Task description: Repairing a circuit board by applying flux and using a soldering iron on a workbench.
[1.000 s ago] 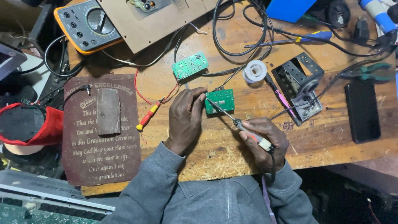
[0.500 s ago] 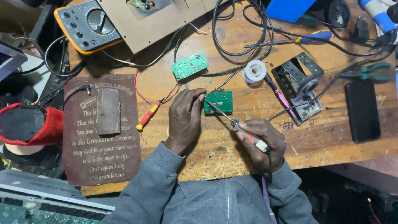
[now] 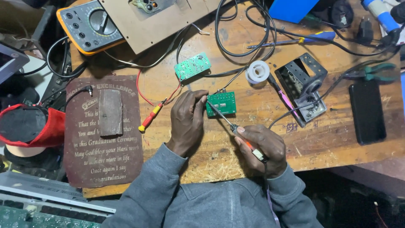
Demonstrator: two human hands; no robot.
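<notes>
Soldering at a cluttered wooden tabletop (image 3: 337,147), seen from above. The right hand (image 3: 261,147) is closed around the handle of a soldering iron (image 3: 230,124), whose thin tip slants up and left to meet the near left edge of a small green circuit board (image 3: 222,103). The left hand (image 3: 190,120) is curled, fingertips pressed at the board's left edge; whether it pinches a strand of solder there cannot be told. The board lies flat near the middle of the tabletop, just beside the left fingertips and between a second green circuit board (image 3: 193,65) above and the right hand below.

Hazards, as judged from this arrangement:
- The left fingertips sit very close to the hot tip; a small slip of the iron would likely burn them.
- The board is steadied only by finger pressure; a push from the tip could slide it and smear the joint or bridge neighbouring pads.
- Red wires (image 3: 147,99) and black cables (image 3: 236,50) run close by; a stray sweep of the iron could scorch their insulation.
- The iron's stand (image 3: 306,86) is set apart to the right, beyond the solder spool (image 3: 257,71); reaching for it crosses a cable.
</notes>
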